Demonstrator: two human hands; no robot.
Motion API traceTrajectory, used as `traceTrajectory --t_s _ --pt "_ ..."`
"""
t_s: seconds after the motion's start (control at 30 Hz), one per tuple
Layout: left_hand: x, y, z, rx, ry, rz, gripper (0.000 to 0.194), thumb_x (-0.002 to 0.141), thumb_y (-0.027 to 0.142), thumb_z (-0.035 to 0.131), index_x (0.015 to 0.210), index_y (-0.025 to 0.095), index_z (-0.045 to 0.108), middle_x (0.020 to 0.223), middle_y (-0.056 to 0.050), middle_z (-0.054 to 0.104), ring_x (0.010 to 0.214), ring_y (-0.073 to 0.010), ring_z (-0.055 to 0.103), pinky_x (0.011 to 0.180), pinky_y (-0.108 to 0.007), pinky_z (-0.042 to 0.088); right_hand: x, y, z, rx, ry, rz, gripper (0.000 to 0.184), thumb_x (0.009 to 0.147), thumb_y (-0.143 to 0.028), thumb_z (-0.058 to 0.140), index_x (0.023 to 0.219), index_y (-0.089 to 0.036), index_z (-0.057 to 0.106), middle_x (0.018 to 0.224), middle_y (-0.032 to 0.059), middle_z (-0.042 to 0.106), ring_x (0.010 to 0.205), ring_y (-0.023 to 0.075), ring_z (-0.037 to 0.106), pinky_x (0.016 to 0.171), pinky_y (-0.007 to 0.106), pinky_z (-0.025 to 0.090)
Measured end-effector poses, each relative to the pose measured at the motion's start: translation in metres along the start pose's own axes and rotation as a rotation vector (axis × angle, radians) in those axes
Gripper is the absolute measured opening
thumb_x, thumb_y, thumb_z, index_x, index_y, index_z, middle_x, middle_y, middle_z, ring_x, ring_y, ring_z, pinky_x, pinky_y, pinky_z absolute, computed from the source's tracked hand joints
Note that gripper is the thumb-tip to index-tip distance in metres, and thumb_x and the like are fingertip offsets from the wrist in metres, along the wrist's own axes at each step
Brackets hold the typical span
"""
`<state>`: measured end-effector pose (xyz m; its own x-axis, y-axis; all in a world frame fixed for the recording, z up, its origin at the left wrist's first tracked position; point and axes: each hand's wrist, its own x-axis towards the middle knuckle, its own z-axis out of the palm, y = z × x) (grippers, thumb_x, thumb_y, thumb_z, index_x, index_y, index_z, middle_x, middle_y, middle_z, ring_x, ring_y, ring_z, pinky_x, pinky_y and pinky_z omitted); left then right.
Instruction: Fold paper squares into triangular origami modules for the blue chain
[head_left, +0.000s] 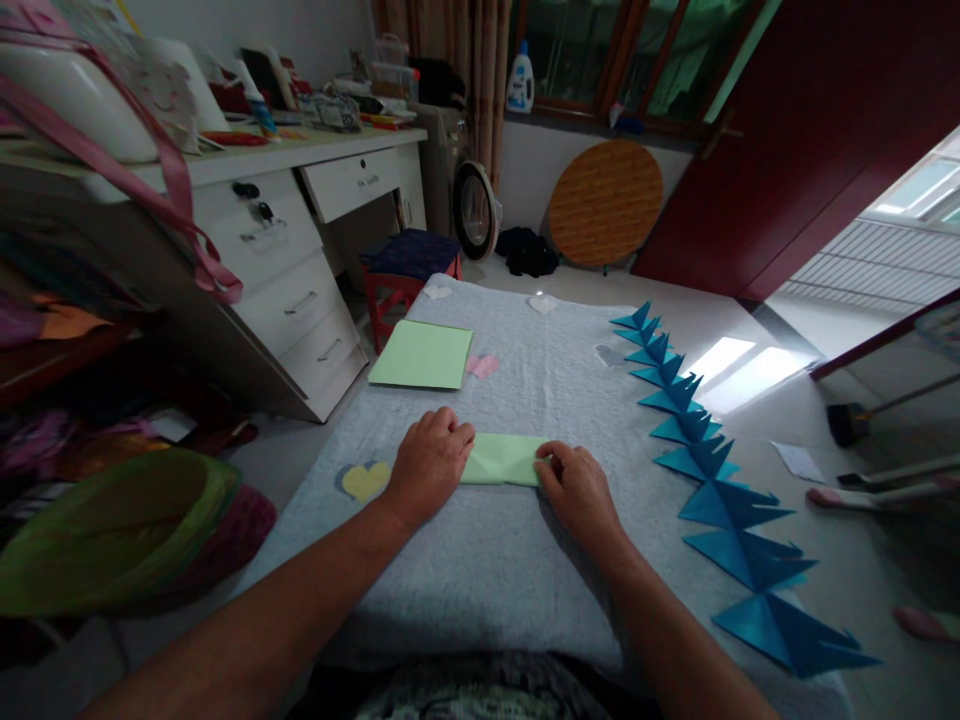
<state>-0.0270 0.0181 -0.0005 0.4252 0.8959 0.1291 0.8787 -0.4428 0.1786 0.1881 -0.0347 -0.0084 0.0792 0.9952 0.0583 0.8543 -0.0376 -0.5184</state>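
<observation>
A light green sheet of paper (504,458), folded into a narrow rectangle, lies flat in front of me on the cloth-covered table. My left hand (433,455) presses on its left end with fingers curled together. At the right end, my right hand (576,485) pinches the edge between thumb and fingers. Beyond my left hand rests a stack of square green paper (424,355). Along the table's right side runs a row of several folded blue paper cranes (727,500).
The table wears a pale blue cloth (480,570) with heart and cloud patches. A lined waste bin (127,530) stands at the left, below a white desk (262,260). Behind the table are a red stool (409,265) and a washing machine (474,210) with its door open.
</observation>
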Motion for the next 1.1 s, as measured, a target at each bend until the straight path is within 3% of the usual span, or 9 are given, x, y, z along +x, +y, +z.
traceTrajectory --t_s 0.17,0.33,0.47,0.57,0.7,0.83,1.1 --pt "-0.003 0.000 0.003 0.077 0.089 0.073 0.014 0.094 0.022 0.057 0.094 0.022 0.071 0.114 -0.010 0.061 0.102 -0.0285 0.050 0.084 -0.042 0.041 0.000 0.000 0.001 -0.008 -0.004 -0.009 0.022 0.089 -0.022 0.054 0.099 -0.015 0.072 0.073 0.0061 0.064 0.076 0.0218 0.057 0.072 0.031 0.038" --pt "-0.005 -0.002 0.003 0.047 -0.026 0.197 0.018 0.096 0.014 0.051 0.097 0.018 0.068 0.101 -0.009 0.067 0.097 -0.0252 0.057 0.086 -0.039 0.047 -0.001 -0.001 0.001 -0.017 0.005 -0.012 0.022 0.089 -0.022 0.055 0.098 -0.015 0.073 0.072 0.0062 0.064 0.076 0.0215 0.057 0.071 0.031 0.038" --pt "-0.015 0.006 -0.002 0.064 -0.075 0.203 0.017 0.095 0.012 0.050 0.094 0.015 0.067 0.099 -0.010 0.069 0.094 -0.0239 0.062 0.087 -0.037 0.052 0.000 -0.002 0.000 -0.024 0.005 -0.004 0.021 0.088 -0.021 0.055 0.098 -0.015 0.073 0.071 0.0056 0.064 0.074 0.0208 0.057 0.070 0.030 0.038" --pt "-0.026 0.016 -0.006 0.088 -0.053 0.198 0.019 0.098 0.024 0.053 0.105 0.014 0.067 0.109 -0.013 0.069 0.101 -0.0260 0.065 0.088 -0.039 0.055 -0.001 -0.003 -0.001 -0.028 0.001 -0.006 0.022 0.089 -0.021 0.055 0.098 -0.015 0.073 0.072 0.0057 0.064 0.075 0.0209 0.057 0.071 0.030 0.038" --pt "-0.036 0.025 -0.006 0.149 -0.045 0.195 0.037 0.095 0.036 0.061 0.126 0.015 0.063 0.129 -0.020 0.064 0.115 -0.0323 0.064 0.089 -0.043 0.058 -0.001 -0.003 -0.001 -0.042 0.002 -0.005 0.022 0.089 -0.022 0.054 0.100 -0.014 0.073 0.073 0.0063 0.065 0.076 0.0218 0.058 0.072 0.030 0.038" --pt "-0.040 0.029 -0.004 0.150 -0.051 0.190 0.052 0.089 0.045 0.067 0.133 0.017 0.061 0.136 -0.025 0.059 0.124 -0.0369 0.060 0.095 -0.046 0.056 -0.001 -0.003 0.000 -0.044 0.006 -0.009 0.023 0.089 -0.022 0.054 0.100 -0.014 0.073 0.072 0.0062 0.065 0.076 0.0221 0.058 0.072 0.031 0.038" --pt "-0.047 0.028 0.004 0.105 -0.044 0.199 0.076 0.079 0.062 0.071 0.144 0.026 0.053 0.146 -0.024 0.052 0.132 -0.0421 0.052 0.102 -0.052 0.050 -0.002 -0.002 0.000 -0.030 0.024 -0.022 0.024 0.091 -0.023 0.052 0.101 -0.015 0.072 0.073 0.0061 0.066 0.075 0.0219 0.059 0.072 0.031 0.039"
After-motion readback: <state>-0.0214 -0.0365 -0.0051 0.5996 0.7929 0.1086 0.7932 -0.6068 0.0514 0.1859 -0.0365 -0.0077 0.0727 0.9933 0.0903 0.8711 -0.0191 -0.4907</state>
